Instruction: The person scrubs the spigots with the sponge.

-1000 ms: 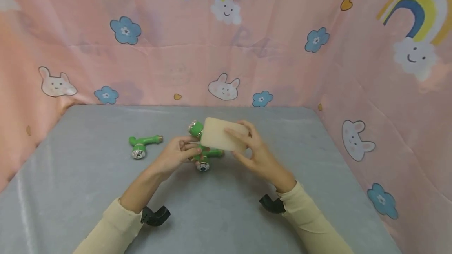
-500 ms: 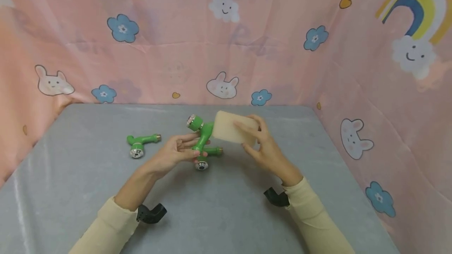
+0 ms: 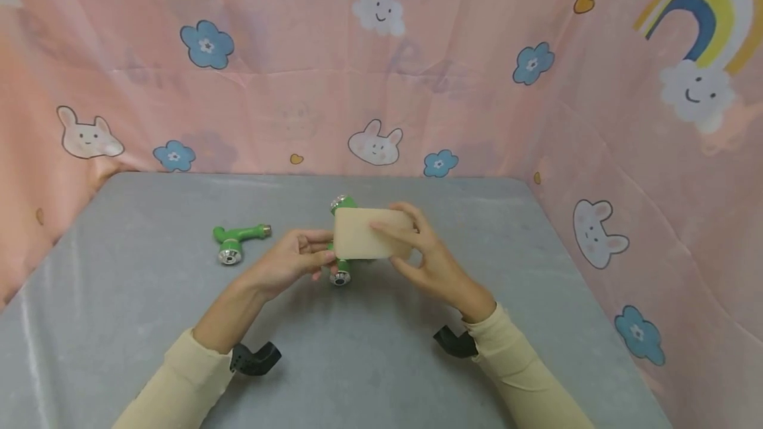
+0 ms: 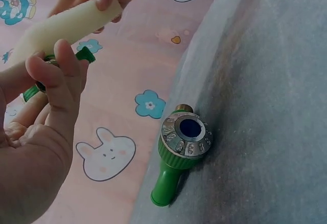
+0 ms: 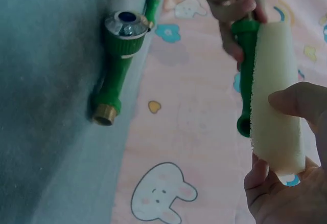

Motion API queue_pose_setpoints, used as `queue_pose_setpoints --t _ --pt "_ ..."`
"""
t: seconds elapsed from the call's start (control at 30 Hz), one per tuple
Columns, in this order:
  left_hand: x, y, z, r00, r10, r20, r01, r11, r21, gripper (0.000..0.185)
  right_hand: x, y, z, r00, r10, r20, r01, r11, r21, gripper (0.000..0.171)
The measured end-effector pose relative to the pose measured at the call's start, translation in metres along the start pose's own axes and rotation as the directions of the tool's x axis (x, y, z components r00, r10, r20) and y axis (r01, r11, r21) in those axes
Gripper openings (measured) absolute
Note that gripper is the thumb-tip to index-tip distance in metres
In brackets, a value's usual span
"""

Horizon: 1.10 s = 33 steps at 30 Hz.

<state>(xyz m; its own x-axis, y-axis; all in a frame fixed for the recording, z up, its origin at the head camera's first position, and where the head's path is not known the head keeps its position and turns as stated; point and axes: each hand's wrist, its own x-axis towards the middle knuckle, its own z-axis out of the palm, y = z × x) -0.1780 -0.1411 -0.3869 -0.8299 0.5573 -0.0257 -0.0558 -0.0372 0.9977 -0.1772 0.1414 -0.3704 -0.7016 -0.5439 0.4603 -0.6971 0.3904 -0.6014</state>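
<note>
Green plastic shows at both ends of the held faucet (image 3: 341,205), which the left hand (image 3: 292,262) pinches between its curled thumb and fingertips above the middle of the grey table (image 3: 119,323). In the left wrist view the thumb and forefinger are bent round the green body and close together, not spread. The right hand (image 3: 424,258) holds a cream sponge (image 3: 365,241) against the faucet, thumb on the face turned to the camera and the other fingers curled behind its right edge; in the right wrist view the thumb presses the sponge's broad side while the fingers cup its lower end. The sponge lies with its long axis running left to right in the head view and covers most of the faucet, so that only the faucet's silver-ringed far end above the sponge and a green piece below it show. From what shows, the faucet's long axis runs roughly from near to far, tilted upward at its far end; in the right wrist view its body lies alongside the sponge, touching it. Just below the hands a second green faucet (image 3: 341,277) rests on the table with its blue-centred silver cap facing the camera. A third green faucet (image 3: 237,239) lies well to the left, its brass end pointing right. Pink cloth (image 3: 477,85) printed with rabbits, flowers and rainbows stands behind and to the right.
</note>
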Motion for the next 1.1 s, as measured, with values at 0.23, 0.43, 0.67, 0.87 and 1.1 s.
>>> queue_pose_setpoints --t 0.23,0.43,0.67,0.87,1.1 --pt "0.000 0.002 0.000 1.000 -0.009 -0.008 0.009 1.000 0.022 0.052 -0.002 0.005 -0.004 0.999 0.025 -0.034 -0.026 0.998 -0.054 0.060" --pt "-0.001 0.004 0.000 0.998 -0.019 -0.052 0.019 1.000 -0.008 0.050 -0.002 0.016 -0.016 0.996 0.047 -0.080 -0.053 0.995 -0.083 0.061" --pt "-0.003 0.006 -0.004 0.990 -0.036 -0.134 0.054 0.990 0.132 0.046 -0.002 0.022 -0.026 0.981 0.128 -0.143 -0.132 0.991 -0.023 0.064" --pt "-0.004 0.006 -0.002 0.996 -0.010 -0.090 0.029 0.976 0.214 0.045 0.000 0.010 -0.016 0.983 0.000 -0.183 -0.007 0.999 -0.043 0.062" --pt "-0.004 0.010 0.003 0.999 0.004 -0.034 0.004 0.974 0.226 0.045 0.002 0.003 -0.004 0.984 -0.093 -0.154 0.074 0.989 -0.126 0.063"
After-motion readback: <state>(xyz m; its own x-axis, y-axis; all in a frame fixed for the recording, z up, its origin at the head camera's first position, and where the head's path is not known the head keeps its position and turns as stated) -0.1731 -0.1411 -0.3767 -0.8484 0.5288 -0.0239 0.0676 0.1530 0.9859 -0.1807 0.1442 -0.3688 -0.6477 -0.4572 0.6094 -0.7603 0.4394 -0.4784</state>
